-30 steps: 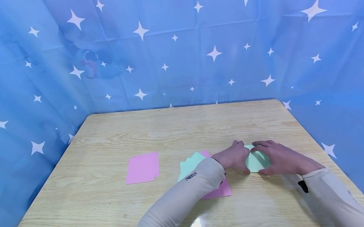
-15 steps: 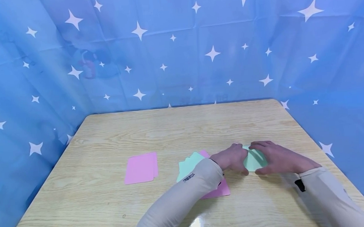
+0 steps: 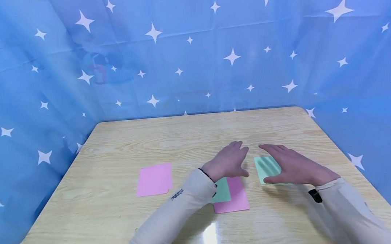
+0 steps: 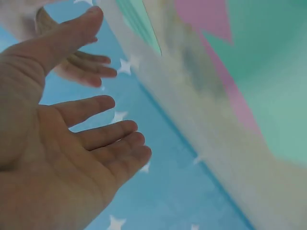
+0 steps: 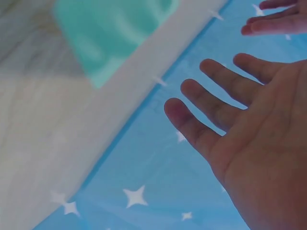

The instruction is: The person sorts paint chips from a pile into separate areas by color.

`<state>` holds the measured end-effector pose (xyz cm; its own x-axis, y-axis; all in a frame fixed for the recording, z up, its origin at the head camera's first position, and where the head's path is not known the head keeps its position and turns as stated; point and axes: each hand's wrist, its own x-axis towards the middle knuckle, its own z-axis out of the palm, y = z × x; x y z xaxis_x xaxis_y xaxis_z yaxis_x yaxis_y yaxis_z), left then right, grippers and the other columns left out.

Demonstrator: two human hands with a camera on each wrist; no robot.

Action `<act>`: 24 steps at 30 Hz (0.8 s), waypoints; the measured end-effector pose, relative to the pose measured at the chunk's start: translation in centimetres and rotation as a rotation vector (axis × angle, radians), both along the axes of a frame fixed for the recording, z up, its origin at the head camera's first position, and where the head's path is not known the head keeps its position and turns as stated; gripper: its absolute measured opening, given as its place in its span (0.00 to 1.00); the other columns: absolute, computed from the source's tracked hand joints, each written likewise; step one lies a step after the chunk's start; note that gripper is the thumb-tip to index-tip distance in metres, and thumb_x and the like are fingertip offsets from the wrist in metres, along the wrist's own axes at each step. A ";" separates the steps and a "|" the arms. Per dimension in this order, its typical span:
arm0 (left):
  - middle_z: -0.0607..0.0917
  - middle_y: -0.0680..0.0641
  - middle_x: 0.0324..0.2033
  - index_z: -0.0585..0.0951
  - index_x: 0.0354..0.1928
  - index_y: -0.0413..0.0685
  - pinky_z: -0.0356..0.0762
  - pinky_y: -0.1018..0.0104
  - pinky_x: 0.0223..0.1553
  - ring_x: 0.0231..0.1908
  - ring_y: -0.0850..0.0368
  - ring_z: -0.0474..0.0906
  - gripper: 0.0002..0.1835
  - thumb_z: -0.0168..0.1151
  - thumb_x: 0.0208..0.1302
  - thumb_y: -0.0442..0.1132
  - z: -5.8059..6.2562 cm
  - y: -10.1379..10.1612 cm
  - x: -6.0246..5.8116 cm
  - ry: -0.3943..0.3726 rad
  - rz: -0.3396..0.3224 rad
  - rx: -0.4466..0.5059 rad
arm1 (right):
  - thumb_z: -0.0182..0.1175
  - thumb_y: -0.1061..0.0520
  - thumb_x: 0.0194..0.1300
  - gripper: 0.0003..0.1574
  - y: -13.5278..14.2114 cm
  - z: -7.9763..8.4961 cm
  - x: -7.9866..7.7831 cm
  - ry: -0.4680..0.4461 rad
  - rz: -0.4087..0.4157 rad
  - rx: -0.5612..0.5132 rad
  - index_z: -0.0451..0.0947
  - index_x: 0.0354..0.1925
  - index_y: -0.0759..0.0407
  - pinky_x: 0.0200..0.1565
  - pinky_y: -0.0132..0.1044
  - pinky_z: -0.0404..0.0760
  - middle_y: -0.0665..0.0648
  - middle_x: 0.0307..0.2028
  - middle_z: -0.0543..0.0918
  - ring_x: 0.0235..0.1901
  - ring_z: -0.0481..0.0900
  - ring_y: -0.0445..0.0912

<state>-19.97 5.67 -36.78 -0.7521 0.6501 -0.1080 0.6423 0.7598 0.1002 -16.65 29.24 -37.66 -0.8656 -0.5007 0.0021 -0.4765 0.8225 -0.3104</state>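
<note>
My left hand (image 3: 226,161) is raised over the middle group of square cards, its fingers extended and nothing held. Under that arm lie a mint green card (image 3: 222,191) and a pink card (image 3: 239,198), partly hidden by the hand and sleeve. On the right, a mint green card (image 3: 265,168) lies flat on the table, with my right hand (image 3: 294,165) just above it and covering its right side. In the right wrist view the palm and straight fingers (image 5: 211,103) are bare. The left wrist view likewise shows an unoccupied palm (image 4: 72,153).
At the left, pink cards (image 3: 152,180) overlap in a small pile. Everything lies on a light wooden table (image 3: 196,134) with rounded far corners. A blue curtain (image 3: 192,53) with white stars hangs behind the table and along its sides.
Both hands have let go of the green card on the right and lifted off. My left hand has moved left over the middle cards, opening a gap between the hands.
</note>
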 end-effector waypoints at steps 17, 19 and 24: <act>0.59 0.41 0.78 0.62 0.78 0.47 0.54 0.47 0.76 0.79 0.43 0.52 0.56 0.74 0.54 0.66 1.0 -11.0 2.0 -0.070 0.143 0.010 | 0.69 0.26 0.56 0.67 -6.6 2.1 -0.5 0.039 0.087 0.001 0.54 0.80 0.53 0.69 0.68 0.61 0.58 0.76 0.63 0.74 0.61 0.61; 0.60 0.41 0.78 0.63 0.78 0.47 0.54 0.46 0.76 0.78 0.43 0.52 0.56 0.74 0.53 0.67 0.9 -11.7 2.4 -0.077 0.144 0.016 | 0.70 0.26 0.55 0.67 -7.2 2.0 -0.6 0.041 0.101 0.002 0.54 0.80 0.53 0.69 0.67 0.61 0.58 0.76 0.63 0.74 0.61 0.61; 0.61 0.41 0.77 0.64 0.77 0.47 0.55 0.45 0.76 0.78 0.43 0.54 0.55 0.74 0.52 0.67 0.5 -13.0 3.1 -0.071 0.157 0.005 | 0.71 0.28 0.56 0.65 -8.9 1.6 -0.7 0.041 0.139 0.010 0.55 0.80 0.51 0.70 0.67 0.60 0.58 0.77 0.61 0.75 0.60 0.61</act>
